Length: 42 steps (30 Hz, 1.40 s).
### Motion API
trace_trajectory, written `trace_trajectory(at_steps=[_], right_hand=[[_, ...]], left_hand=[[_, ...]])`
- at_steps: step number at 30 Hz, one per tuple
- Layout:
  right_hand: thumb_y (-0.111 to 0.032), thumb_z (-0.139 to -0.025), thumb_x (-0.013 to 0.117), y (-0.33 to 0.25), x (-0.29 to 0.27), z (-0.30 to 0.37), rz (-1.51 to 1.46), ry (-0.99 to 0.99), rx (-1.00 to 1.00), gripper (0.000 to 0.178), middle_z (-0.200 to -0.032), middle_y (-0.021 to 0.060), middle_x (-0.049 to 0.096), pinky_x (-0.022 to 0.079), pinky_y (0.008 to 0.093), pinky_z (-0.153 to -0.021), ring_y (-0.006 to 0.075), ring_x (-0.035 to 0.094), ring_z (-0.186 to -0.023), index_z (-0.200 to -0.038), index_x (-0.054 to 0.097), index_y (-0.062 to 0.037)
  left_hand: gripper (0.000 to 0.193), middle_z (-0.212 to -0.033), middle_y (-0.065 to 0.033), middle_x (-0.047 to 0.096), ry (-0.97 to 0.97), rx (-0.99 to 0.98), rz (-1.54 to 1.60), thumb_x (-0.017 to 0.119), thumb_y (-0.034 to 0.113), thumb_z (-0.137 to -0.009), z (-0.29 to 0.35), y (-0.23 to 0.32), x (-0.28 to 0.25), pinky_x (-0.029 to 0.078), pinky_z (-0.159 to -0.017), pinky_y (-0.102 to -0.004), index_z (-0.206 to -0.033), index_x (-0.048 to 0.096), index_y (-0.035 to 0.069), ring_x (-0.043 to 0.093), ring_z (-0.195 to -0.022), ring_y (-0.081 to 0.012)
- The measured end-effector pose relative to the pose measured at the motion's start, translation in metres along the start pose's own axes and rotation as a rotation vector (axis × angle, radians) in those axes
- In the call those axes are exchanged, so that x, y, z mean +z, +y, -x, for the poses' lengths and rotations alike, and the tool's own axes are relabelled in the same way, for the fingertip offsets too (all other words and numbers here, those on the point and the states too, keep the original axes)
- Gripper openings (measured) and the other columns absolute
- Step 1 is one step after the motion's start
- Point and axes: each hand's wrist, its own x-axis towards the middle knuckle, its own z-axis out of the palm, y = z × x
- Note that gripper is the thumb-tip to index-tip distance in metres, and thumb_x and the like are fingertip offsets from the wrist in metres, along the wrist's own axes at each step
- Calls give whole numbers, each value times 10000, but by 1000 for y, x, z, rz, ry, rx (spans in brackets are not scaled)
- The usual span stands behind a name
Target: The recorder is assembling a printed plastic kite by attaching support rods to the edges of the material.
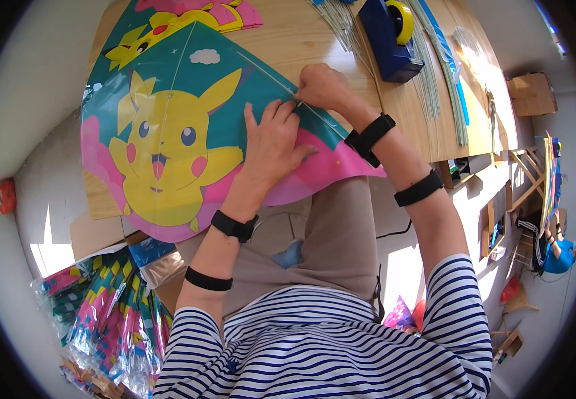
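Note:
A kite (225,126) printed with a yellow cartoon figure on green and pink lies on the wooden table, its pink lower edge hanging over toward my lap. A thin pale rod (324,121) runs along its right edge. My left hand (275,141) rests on the kite right of the figure, fingers stretched and thumb apart, fingertips close to the rod. Just beyond them, at the right edge, my right hand (326,88) is closed, with its fingers curled down at the rod. What it pinches is hidden beneath the fingers.
A blue tape dispenser (394,50) with yellow tape stands at the back right, beside bundles of thin rods (428,80). Another printed kite (168,26) lies behind. Wrapped kites (112,312) fill the lower left. A person in blue (559,256) sits far right.

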Motion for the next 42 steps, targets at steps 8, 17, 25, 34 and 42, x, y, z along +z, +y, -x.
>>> trace_trajectory(at_steps=[8,17,25,34,42], right_hand=[[-258,-767,716,-2,-25,7,-41,131,171,311,-953,256,711,563,474,-801,417,692,-959,-905,722,20],[-128,-747,732,-5,-7,40,-242,350,-103,132,-916,172,703,525,437,-724,363,674,-858,-842,720,-36],[-113,-718,673,-8,32,30,-83,466,-159,90,-820,206,686,540,488,-664,407,681,-768,-754,687,-31],[-95,-706,634,-15,22,9,-86,304,-19,131,-838,244,690,555,498,-698,443,678,-786,-784,698,-11],[-111,-735,650,2,32,0,-184,324,1,142,-868,229,706,557,490,-751,429,690,-873,-819,719,-19]], left_hand=[[611,-1328,-100,585,15,-6,-53,864,406,-642,0,3,0,238,-1086,-734,-1074,685,12,478,-1311,-286],[630,-1405,-113,547,18,-31,-46,857,385,-666,5,1,5,243,-1082,-729,-1115,637,2,445,-1360,-309],[714,-1422,-99,536,-14,-40,-19,858,357,-672,4,4,4,242,-1083,-728,-1246,595,22,430,-1379,-311],[642,-1417,-103,536,-9,-38,-29,873,347,-645,5,2,7,237,-1075,-745,-1141,631,18,428,-1380,-311],[571,-1455,-113,514,3,-46,4,865,340,-657,5,2,7,217,-1081,-750,-1078,640,26,413,-1398,-320]])
